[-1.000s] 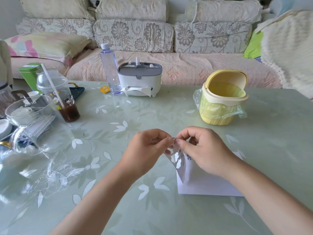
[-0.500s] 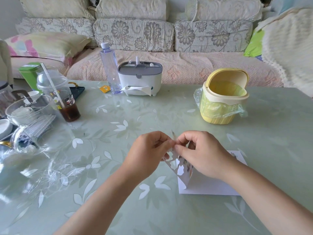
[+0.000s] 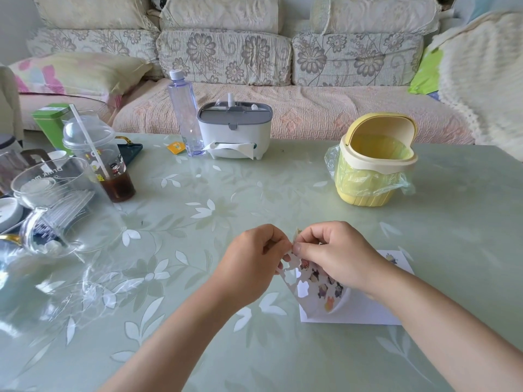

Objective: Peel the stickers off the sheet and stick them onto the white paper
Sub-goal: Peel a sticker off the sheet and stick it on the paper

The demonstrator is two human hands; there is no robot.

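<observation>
**While pinched at its top corner, drooped over the white paper (image 3: 368, 312)**

Gripped the sticker sheet (image 3: 317, 281) at its top corner with the left hand (image 3: 252, 264), thumb and forefinger closed on it, other fingers curled. Pinched a small sticker (image 3: 297, 232) at that same corner with the right hand (image 3: 336, 256), fingertips of both hands touching. Could not tell whether fully off the backing.

Held the sheet raised above the table (image 3: 283, 193), curling down to a point over the paper's near left corner. Showed empty cut-outs along its left side and several cartoon figures on the rest. Covered much of the paper with the sheet, the right hand and its forearm. Left bare only the near edge and the far right corner, where one placed sticker (image 3: 392, 257) lay flat.

Lay well apart from everything else on the table. Noted a yellow bin (image 3: 370, 165) with a plastic liner, standing open beyond the hands to the right. Noted a grey-lidded tissue box (image 3: 235, 131) at the far edge, with a clear bottle (image 3: 185, 108) just beside it and an orange sachet (image 3: 176, 147) near its base. Found the left side crowded: a domed cup (image 3: 99, 159) with straw and dark drink, a glass jug (image 3: 56, 199) in front of it, a green tin (image 3: 51, 120) behind, and crumpled clear wrapping (image 3: 85, 287) left of the left forearm. Backed onto a flowered sofa (image 3: 226, 52).
</observation>
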